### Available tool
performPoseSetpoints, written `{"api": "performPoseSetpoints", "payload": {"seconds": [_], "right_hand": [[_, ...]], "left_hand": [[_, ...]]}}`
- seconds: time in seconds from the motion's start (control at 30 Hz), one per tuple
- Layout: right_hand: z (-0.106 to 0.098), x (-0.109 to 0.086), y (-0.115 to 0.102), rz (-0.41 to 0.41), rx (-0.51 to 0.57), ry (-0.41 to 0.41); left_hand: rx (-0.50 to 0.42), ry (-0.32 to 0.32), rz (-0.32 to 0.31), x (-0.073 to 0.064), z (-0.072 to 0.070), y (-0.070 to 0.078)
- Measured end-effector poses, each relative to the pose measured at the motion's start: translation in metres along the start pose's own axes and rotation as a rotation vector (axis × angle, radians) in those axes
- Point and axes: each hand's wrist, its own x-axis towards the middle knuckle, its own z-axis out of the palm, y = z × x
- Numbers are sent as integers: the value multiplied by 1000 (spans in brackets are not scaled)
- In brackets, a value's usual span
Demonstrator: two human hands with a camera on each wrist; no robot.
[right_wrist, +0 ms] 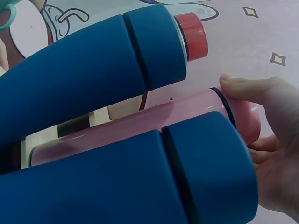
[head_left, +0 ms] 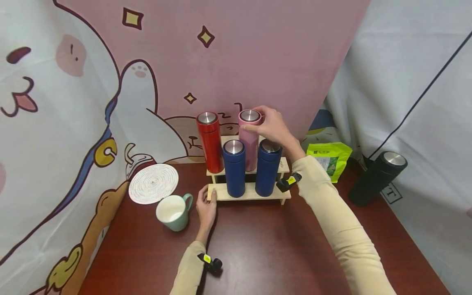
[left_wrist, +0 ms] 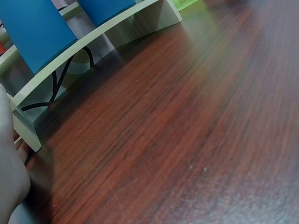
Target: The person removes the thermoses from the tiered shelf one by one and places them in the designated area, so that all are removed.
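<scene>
A pink thermos bottle [head_left: 249, 143] stands on the rear step of a small two-step wooden rack [head_left: 262, 191]. My right hand [head_left: 273, 126] grips its lid from the right; in the right wrist view the thumb presses one side of the pink lid [right_wrist: 245, 119], with fingers behind. My left hand [head_left: 206, 209] holds the rack's front left end, thumb on the step's top. Two blue thermos bottles, one left [head_left: 234, 170] and one right [head_left: 267, 172], stand on the front step. Left of the pink one, a red thermos bottle [head_left: 212, 145] stands on the rear step.
Left of the rack are a pale green mug [head_left: 176, 221] and a round white woven mat [head_left: 153, 183] leaning near the wall cloth. To the right stand a bright green pouch [head_left: 337, 153] and a black thermos bottle [head_left: 377, 178]. Printed cloth hangs behind the reddish-brown table [head_left: 250, 246].
</scene>
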Motion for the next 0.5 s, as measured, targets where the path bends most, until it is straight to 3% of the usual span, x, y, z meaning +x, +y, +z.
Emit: {"api": "performPoseSetpoints", "payload": {"seconds": [0.23, 0.5], "right_hand": [[-4, -3, 7, -2, 23, 79], [-14, -11, 14, 26, 28, 139]], "left_hand": [[-20, 8, -6, 2, 4, -4], [21, 24, -19, 4, 1, -7]]}}
